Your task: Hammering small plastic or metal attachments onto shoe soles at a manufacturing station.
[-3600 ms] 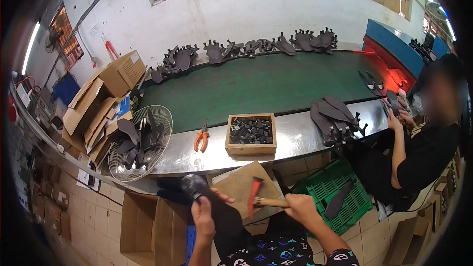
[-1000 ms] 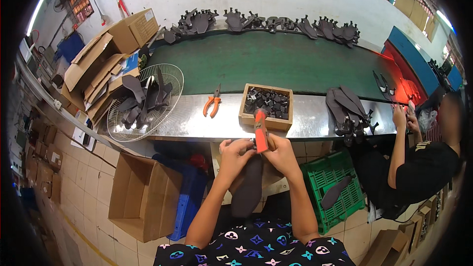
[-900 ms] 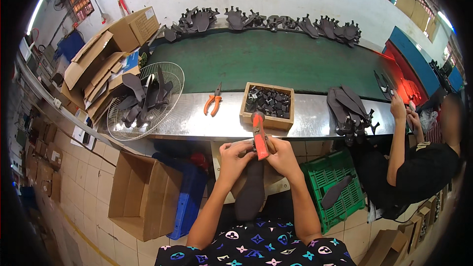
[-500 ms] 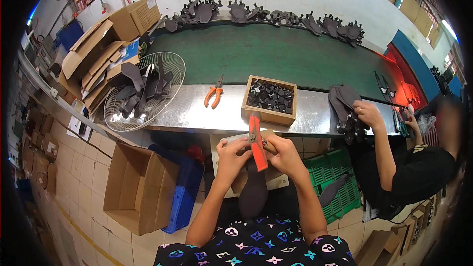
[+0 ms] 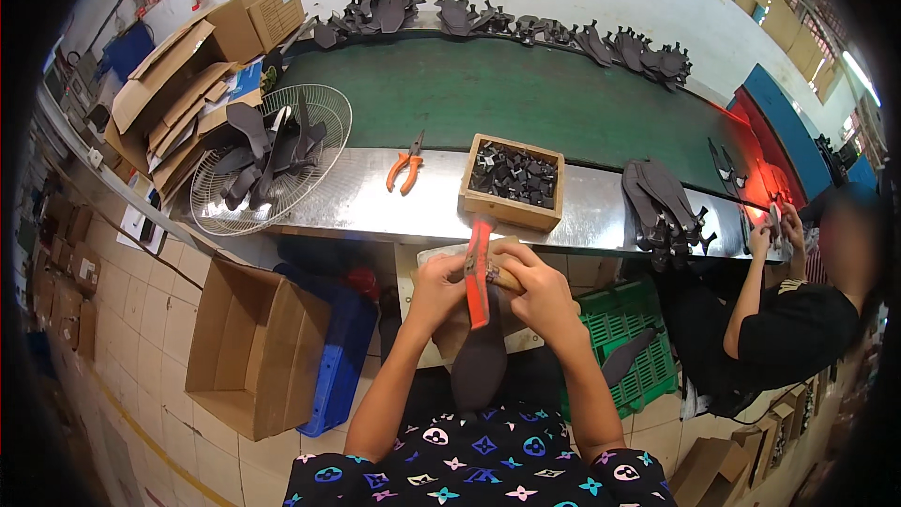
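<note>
A dark grey shoe sole (image 5: 480,371) stretches from my lap toward a worn board (image 5: 441,349) under the metal counter. My left hand (image 5: 437,289) is closed at the sole's far end; its fingertips pass behind the hammer. In my right hand (image 5: 542,293) I grip the wooden handle of a hammer (image 5: 480,286) with a red head. The head hangs over the far part of the sole and hides what lies beneath. Just beyond my hands, a wooden box (image 5: 511,216) on the counter holds many small black pieces (image 5: 514,176).
Orange-handled pliers (image 5: 405,172) and a wire basket (image 5: 272,225) of soles lie left on the counter. A stack of soles (image 5: 655,202) is at right, near a co-worker (image 5: 788,324). Below stand a cardboard box (image 5: 258,347), a blue crate (image 5: 340,361) and a green crate (image 5: 648,366).
My right hand and the hammer have shifted slightly left and upward, and the head stands more upright. The co-worker's hand has left the sole stack and joined the other farther right.
</note>
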`<action>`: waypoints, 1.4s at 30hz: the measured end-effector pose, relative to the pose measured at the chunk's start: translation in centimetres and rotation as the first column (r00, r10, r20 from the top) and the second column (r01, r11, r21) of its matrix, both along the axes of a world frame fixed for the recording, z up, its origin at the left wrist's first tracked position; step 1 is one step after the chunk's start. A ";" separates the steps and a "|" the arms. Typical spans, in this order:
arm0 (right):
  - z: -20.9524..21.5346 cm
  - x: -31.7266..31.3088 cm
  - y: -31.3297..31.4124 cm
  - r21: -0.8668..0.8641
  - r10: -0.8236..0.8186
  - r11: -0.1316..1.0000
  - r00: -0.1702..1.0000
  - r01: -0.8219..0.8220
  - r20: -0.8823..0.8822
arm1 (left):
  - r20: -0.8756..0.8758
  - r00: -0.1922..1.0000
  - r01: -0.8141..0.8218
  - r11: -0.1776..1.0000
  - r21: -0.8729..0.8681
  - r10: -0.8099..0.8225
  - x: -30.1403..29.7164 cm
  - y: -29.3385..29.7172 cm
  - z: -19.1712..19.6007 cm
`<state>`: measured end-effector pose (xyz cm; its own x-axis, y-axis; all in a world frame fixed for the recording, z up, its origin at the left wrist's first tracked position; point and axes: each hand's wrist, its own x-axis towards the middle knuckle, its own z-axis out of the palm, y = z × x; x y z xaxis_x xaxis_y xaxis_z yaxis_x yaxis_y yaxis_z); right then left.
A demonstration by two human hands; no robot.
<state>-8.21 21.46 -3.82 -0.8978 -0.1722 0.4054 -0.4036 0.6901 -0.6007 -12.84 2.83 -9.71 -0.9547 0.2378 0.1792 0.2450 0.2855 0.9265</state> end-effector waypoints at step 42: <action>2.9 4.3 2.1 -0.017 -0.123 0.992 0.987 0.122 -0.104 | -0.157 0.934 0.301 0.943 -0.143 -0.322 5.6 -2.5 4.7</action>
<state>-3.95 23.60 -0.89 -0.8644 -0.0586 0.4994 -0.3774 0.7318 -0.5674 -7.28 0.29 -5.00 -0.7849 0.5472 0.2908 0.4945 0.2705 0.8260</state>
